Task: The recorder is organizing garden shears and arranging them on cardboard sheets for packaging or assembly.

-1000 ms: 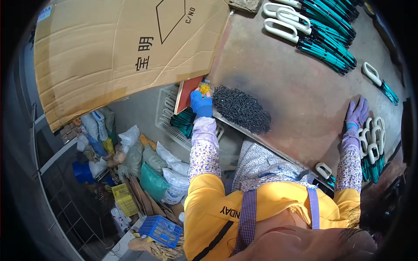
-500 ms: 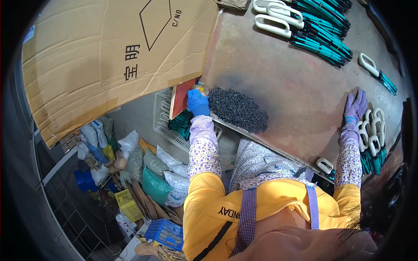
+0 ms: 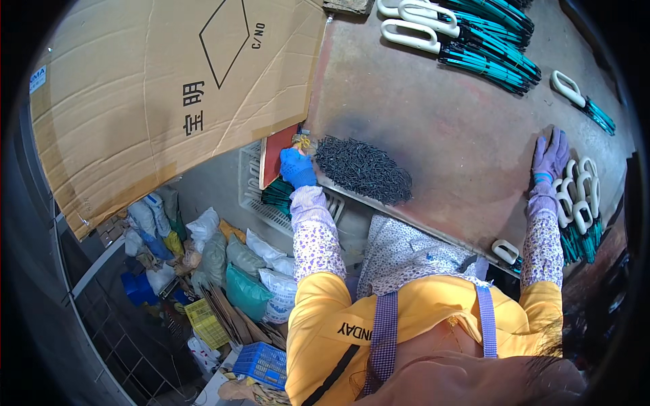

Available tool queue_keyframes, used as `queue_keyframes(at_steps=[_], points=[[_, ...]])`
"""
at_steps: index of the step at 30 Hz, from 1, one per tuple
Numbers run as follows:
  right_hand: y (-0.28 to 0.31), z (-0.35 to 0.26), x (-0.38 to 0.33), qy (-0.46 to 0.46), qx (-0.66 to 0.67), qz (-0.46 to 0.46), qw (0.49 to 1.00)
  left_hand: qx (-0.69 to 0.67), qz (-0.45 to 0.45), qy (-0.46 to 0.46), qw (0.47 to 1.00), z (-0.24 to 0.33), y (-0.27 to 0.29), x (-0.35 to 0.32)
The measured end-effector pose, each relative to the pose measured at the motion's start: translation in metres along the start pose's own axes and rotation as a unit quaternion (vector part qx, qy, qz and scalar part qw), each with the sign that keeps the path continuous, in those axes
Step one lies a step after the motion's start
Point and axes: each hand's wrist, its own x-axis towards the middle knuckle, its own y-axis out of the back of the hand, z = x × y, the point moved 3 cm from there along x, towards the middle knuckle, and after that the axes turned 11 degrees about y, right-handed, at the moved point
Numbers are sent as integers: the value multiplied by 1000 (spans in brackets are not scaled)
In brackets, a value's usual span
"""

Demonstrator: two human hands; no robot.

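My left hand, in a blue glove with bare fingertips, is at the table's left corner. Its fingers are bent and pressed together against some small yellow loops that look like rubber bands. Just right of it lies a heap of short black pin-like pieces. My right hand, in a purple glove, rests flat on the table with nothing in it. Beside that hand stand several white loop handles with teal and black rods below them.
More white-handled teal bundles lie at the far side, and a single one at the far right. A large cardboard box fills the left. Below are a white crate, sacks and a blue basket.
My left hand has drawn slightly down from the corner, and more of the yellow loops shows. My right hand stays flat on the table. The whole view has shifted a little.
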Motion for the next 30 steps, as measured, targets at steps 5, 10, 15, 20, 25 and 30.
queue_keyframes(at_steps=[5,10,15,20,25,30], points=[[1,-1,2,-6,-2,-4,1000,-83,21,5,996,-3,2,-1],[1,-2,4,-8,1,0,1000,-117,19,10,993,0,5,-1],[-1,-3,4,-7,3,-4,1000,-127,21,20,992,4,15,1],[-4,-11,4,-9,-3,3,1000,-133,6,41,990,4,26,7],[-7,-18,5,-12,2,11,1000,-269,-21,113,956,3,47,9],[-1,2,4,-28,9,17,999,-554,-115,261,782,62,114,-6]])
